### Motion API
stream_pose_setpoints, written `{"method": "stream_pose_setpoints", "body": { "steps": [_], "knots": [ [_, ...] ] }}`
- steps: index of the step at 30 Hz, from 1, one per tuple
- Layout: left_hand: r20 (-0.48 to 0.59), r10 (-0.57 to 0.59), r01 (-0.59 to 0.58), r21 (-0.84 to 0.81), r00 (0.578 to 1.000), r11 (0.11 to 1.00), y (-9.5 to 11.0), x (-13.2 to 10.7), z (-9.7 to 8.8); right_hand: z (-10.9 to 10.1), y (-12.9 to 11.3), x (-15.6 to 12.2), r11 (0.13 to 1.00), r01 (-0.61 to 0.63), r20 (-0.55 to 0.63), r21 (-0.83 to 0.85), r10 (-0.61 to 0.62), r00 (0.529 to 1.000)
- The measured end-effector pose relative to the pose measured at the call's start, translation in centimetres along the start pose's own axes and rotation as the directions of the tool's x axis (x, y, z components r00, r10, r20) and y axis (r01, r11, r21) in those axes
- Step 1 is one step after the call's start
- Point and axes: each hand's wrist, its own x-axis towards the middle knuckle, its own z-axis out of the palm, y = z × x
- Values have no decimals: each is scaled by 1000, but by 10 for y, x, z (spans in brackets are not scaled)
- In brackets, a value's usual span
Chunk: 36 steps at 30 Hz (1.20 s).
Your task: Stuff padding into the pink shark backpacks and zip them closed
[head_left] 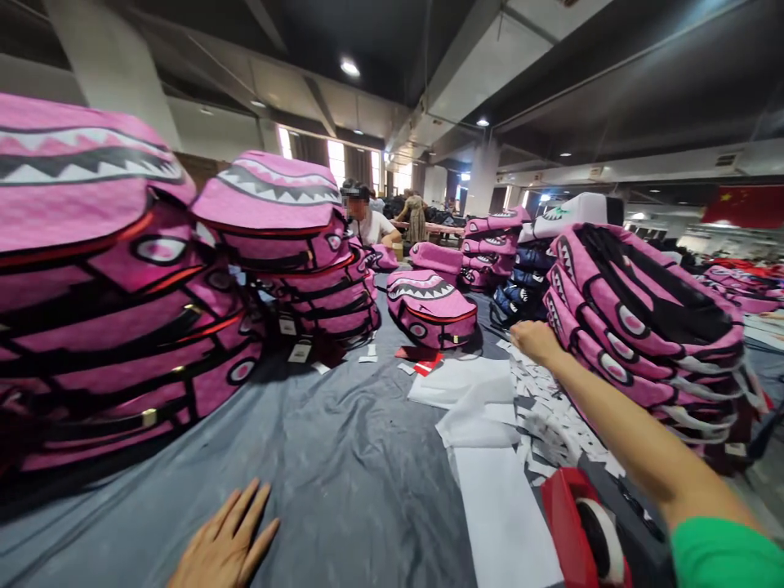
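My left hand (225, 541) lies flat on the grey cloth (343, 474) near the front edge of the view, its fingers spread and nothing under them that I can see. Stretched far forward, my right hand (534, 340) hovers over or rests at the far end of a scatter of small white labels (545, 408). Its fingers look curled in, and what they hold, if anything, is too small to tell. Just right of it stands a stack of pink shark-face backpacks (637, 327). A single pink backpack (432, 310) lies ahead, left of that hand.
Tall stacks of pink backpacks (122, 318) rise on the left, another pink stack (300, 245) beside them. White sheets (490, 490) and a red tape dispenser (581, 531) lie at front right. Dark blue bags (523, 282) stand farther back. A person (371, 224) works across the table.
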Motion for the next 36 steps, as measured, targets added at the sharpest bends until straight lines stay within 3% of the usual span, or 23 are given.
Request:
{"method": "stream_pose_setpoints", "body": {
  "steps": [3,5,9,12,15,18,20,22,24,25,26,28,30,31,33,36],
  "knots": [
    [86,-75,74,15,994,997,5,-3,-2,41,-70,45,991,116,77,64,-120,990],
    [97,-139,137,29,985,990,9,-5,-4,65,-100,70,988,125,85,90,-133,988],
    [99,-190,187,42,977,981,20,-8,-13,95,-126,109,994,23,71,107,-30,997],
    [131,-205,199,59,970,978,29,-7,-23,99,-139,131,988,-35,33,148,30,999],
    [146,-229,222,63,962,973,36,-3,-31,74,-170,151,973,-18,-106,229,43,993],
    [151,-250,247,39,956,968,41,0,-35,15,-208,175,957,41,-288,288,46,956],
    [161,-256,259,2,953,966,45,3,-37,-39,-226,186,934,36,-422,355,126,898],
    [165,-250,264,-72,954,962,48,7,-41,-94,-235,184,876,67,-568,478,250,784],
    [146,-244,276,-264,959,924,52,12,-49,-141,-237,163,823,131,-654,553,332,680],
    [129,-280,308,-434,951,847,54,15,-55,-158,-237,144,814,157,-677,559,339,653],
    [123,-344,343,-617,931,709,55,18,-62,-171,-238,120,811,187,-696,554,328,639],
    [169,-481,360,-869,861,339,58,25,-83,-178,-241,61,804,281,-729,523,252,636],
    [259,-544,316,-949,798,12,59,32,-110,-164,-250,-8,758,451,-754,471,81,652],
    [289,-536,304,-950,793,-63,59,36,-124,-151,-257,-44,712,535,-761,454,-1,648],
    [322,-491,326,-942,809,-81,58,42,-154,-117,-277,-115,605,680,-755,414,-189,628],
    [299,-482,394,-913,823,106,57,45,-194,-60,-316,-211,410,782,-663,469,-422,618]
  ]
}}
